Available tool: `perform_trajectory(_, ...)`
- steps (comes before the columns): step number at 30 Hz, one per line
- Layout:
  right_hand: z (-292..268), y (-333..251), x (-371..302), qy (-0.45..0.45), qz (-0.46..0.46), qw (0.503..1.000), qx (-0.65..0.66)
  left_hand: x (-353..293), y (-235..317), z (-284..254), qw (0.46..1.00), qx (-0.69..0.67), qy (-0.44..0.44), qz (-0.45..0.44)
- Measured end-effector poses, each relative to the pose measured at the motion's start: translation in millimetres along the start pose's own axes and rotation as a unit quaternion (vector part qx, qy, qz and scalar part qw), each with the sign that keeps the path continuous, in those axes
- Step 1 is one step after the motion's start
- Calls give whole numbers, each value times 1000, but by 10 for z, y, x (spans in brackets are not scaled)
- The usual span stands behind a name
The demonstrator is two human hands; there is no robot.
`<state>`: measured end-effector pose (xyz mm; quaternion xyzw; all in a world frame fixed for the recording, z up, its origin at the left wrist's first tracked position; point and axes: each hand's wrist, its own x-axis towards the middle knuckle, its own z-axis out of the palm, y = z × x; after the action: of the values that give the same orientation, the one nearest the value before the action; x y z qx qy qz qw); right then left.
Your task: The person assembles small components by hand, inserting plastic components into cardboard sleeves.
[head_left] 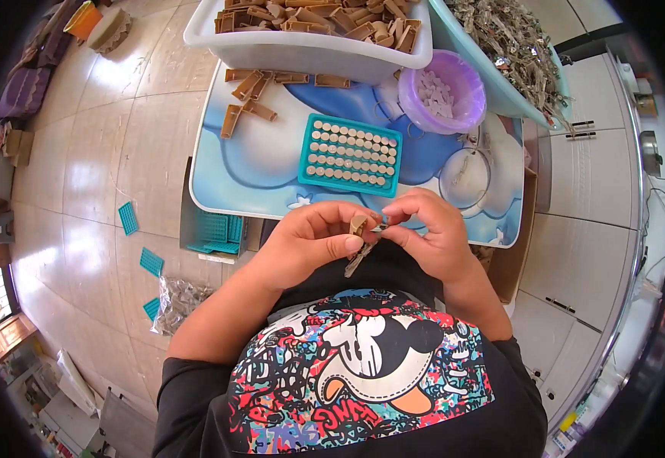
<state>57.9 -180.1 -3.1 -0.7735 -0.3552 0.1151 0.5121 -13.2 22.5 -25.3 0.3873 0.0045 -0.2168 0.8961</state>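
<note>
Both my hands meet at the near edge of the table, in front of my lap. My left hand [309, 238] is closed, its thumb and fingers gripping a small brown plastic casing [358, 223]. A slim, dark metallic strip [356, 262] hangs just below the casing; where it is attached is hidden. Close against the casing, my right hand [433, 229] pinches a small shiny piece [379, 228], too small to name. Beyond my hands lies a teal tray [302, 180] holding rows of small round silvery discs [353, 153].
Brown casings [250, 85] lie loose on the blue patterned table [218, 187], below a white bin [302, 57] heaped with more. A purple bowl [472, 91] of white bits and a pale teal basin [462, 46] of metallic pieces stand right. A box [195, 225] holds teal trays.
</note>
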Motion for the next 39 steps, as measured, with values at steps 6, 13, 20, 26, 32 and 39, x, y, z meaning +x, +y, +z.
perform_trajectory(6, -33, 38, 11, 3, 30, 999, 10, -11, 34, -75, 999, 0, 30, 17)
perform_trajectory(13, 18, 5, 34, 29, 32, 999, -6, 18, 86, -55, 996, -4, 1, -84)
perform_trajectory(20, 37, 33, 5, 63, 30, 997, -25, 29, -19, -155, 995, -47, -8, -91)
perform_trajectory(26, 32, 32, 7, 58, 3, 997, -53, 32, -64, -142, 987, -144, -8, -69)
perform_trajectory(32, 49, 40, 11, 45, -6, 996, -78, 69, -70, -54, 980, -182, -20, -79)
perform_trajectory(39, 25, 37, 27, 14, -21, 997, -72, 66, -101, -138, 978, -188, -1, -93)
